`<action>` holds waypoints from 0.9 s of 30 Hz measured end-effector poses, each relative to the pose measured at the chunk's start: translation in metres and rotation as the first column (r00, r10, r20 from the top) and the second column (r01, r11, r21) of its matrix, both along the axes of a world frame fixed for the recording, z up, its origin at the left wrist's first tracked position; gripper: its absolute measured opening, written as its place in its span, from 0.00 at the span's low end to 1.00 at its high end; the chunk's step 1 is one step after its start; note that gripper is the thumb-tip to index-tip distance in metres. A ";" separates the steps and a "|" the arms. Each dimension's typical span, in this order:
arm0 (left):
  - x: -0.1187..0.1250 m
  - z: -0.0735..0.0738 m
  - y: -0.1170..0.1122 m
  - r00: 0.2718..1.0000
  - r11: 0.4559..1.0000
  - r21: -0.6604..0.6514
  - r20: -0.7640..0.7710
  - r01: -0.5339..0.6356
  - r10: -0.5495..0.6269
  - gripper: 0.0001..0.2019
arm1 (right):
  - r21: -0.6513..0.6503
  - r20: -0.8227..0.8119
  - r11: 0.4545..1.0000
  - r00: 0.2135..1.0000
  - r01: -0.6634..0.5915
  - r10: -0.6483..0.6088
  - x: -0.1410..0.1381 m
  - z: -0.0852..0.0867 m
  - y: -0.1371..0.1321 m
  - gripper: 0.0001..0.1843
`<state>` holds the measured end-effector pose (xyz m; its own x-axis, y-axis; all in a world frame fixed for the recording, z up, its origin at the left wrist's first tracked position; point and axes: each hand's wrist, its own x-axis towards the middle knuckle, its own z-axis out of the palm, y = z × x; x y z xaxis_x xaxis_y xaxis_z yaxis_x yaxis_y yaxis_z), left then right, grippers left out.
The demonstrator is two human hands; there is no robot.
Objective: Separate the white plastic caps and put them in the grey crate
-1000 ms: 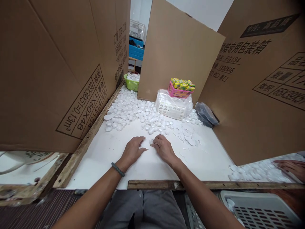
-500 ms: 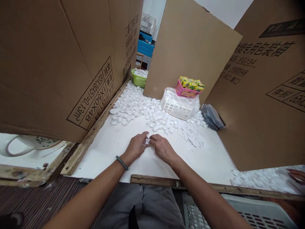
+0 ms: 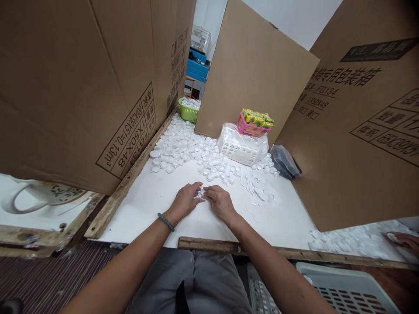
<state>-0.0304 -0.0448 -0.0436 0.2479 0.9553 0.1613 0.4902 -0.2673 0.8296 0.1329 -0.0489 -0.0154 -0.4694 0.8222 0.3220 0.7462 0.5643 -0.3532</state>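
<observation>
Above the front middle of the white tabletop [image 3: 147,205], my left hand [image 3: 186,198] and my right hand [image 3: 220,200] meet fingertip to fingertip. Between them they pinch a small round white piece [image 3: 201,194], mostly covered by the fingers; its exact kind is not clear. Both hands are closed on it. Beyond them spreads a heap of small round white pieces [image 3: 183,146], cup-like in shape. Thin flat white discs [image 3: 258,187] lie scattered to the right of my right hand.
Cardboard sheets [image 3: 255,65] wall the table. A plastic-wrapped pack [image 3: 240,146] carries a pink basket [image 3: 250,129] of yellow boxes. A green basket [image 3: 189,114] stands at the back left, a grey crate [image 3: 347,283] below the front edge. Another person's hand [image 3: 404,240] is at far right.
My fingers have shifted slightly around the white piece, which shows a little more now. The view has turned a little to the right. The other person's hand at far right has moved.
</observation>
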 end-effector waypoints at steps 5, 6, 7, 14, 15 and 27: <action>0.000 0.002 -0.001 1.000 1.000 0.013 -0.027 0.002 -0.001 0.23 | 0.043 -0.025 0.998 0.998 0.053 -0.052 -0.003 -0.010 -0.006 0.13; -0.001 0.004 -0.002 0.999 1.000 0.015 -0.033 0.002 -0.001 0.23 | 0.032 -0.050 0.997 0.996 0.070 -0.068 -0.003 -0.011 -0.006 0.13; -0.001 0.006 -0.002 0.999 1.000 0.018 -0.042 0.000 0.000 0.23 | 0.010 -0.083 0.996 0.993 0.087 -0.085 -0.003 -0.011 -0.006 0.12; -0.004 0.019 -0.004 0.993 0.997 -0.075 0.114 0.028 -0.020 0.14 | -0.335 -0.283 0.916 0.903 0.221 -0.322 0.003 0.003 -0.007 0.12; -0.004 0.019 -0.003 0.987 0.992 -0.120 0.158 0.039 -0.019 0.12 | -0.332 -0.281 0.918 0.906 0.219 -0.318 0.004 0.005 -0.010 0.14; -0.009 0.023 0.001 0.961 0.939 -0.316 0.273 0.138 -0.050 0.14 | -0.347 -0.149 0.929 0.970 0.130 -0.192 0.008 0.004 -0.007 0.16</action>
<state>-0.0395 -0.0439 -0.0211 0.3317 0.9393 -0.0876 0.2345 0.0078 0.9721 0.1405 -0.0562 -0.0112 -0.2825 0.9557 0.0828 0.7253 0.2693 -0.6336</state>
